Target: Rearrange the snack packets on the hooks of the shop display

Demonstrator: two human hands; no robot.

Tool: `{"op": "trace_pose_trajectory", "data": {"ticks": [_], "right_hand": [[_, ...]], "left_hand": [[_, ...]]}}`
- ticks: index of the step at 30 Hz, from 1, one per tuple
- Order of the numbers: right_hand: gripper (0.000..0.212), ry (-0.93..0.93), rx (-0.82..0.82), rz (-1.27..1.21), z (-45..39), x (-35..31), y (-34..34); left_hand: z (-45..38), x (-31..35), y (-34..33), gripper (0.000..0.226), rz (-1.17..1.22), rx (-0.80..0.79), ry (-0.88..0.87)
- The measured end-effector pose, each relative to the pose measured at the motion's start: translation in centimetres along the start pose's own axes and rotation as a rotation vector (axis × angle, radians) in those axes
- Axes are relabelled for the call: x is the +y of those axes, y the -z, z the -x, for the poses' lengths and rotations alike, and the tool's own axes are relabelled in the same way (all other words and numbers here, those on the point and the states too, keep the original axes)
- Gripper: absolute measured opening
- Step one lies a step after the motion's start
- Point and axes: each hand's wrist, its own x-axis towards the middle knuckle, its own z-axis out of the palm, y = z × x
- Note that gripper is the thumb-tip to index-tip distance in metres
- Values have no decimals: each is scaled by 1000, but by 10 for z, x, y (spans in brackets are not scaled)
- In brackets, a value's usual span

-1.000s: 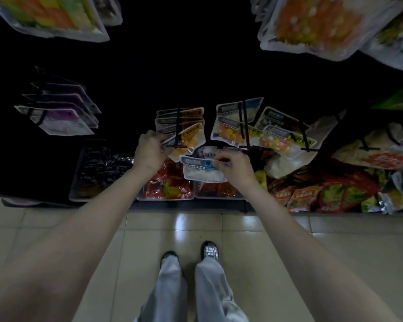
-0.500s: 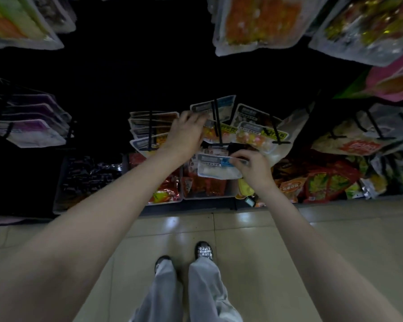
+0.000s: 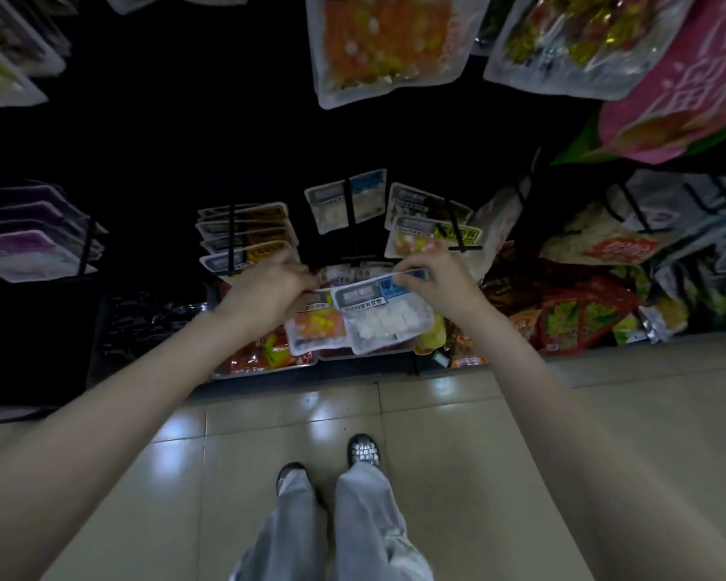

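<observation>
In the head view, half a second on, our left hand [image 3: 269, 289] has dropped from the hooks and now grips the top edge of an orange-filled packet [image 3: 317, 329], while our right hand [image 3: 434, 272] still pinches the blue header corner of the white-cube packet [image 3: 384, 316], both off the hooks, over the trays [image 3: 265, 366] below. The white-cube packet is clear plastic with a grey-and-blue label and pale cubes inside, overlapping the orange one's right side. Its long axis runs left to right, tilted slightly, header far, contents hanging near.
</observation>
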Motion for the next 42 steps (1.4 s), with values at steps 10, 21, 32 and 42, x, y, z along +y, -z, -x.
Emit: {"op": "trace_pose_trajectory", "data": {"ticks": [10,21,32,42], "right_hand": [[20,-118,257,-111,-34,-27,-28],[23,-241,277,-329,-36,-17,-46],[21,-223,319,-249,-48,-26,-43],[15,34,309,-270,-1,-65,16]], "left_hand": [[23,16,29,15,-174,-411,339],[24,-1,39,20,96,-102,392],[19,2,45,18,276,-109,389],[16,12,98,22,362,-135,302]]}}
